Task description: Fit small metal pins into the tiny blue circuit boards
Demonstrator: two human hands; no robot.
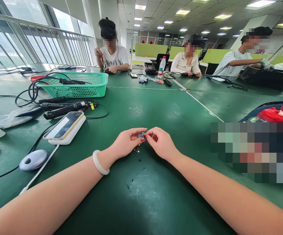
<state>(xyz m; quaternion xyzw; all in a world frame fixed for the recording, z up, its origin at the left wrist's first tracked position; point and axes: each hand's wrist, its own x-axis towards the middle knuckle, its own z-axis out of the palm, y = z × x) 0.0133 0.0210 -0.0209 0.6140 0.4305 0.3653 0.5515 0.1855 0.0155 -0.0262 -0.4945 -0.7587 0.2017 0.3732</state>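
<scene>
Between the thumb and fingers of my left hand is a small circuit board, dark with tiny light parts. A small metal-looking end pokes out below my left thumb; whether it belongs to the board is hard to see. My right hand is closed in a pinch at the board's right edge, thumb and forefinger meeting there. The fingertips of both hands cover much of the board. Both hands are just above the green tabletop, and tiny dark bits lie below them.
To the left lie a phone on a white block, a grey oval device, black handheld tools, a glove and cables. Behind them stands a green basket. A bottle and several people are across the table. A red-lidded container is at right.
</scene>
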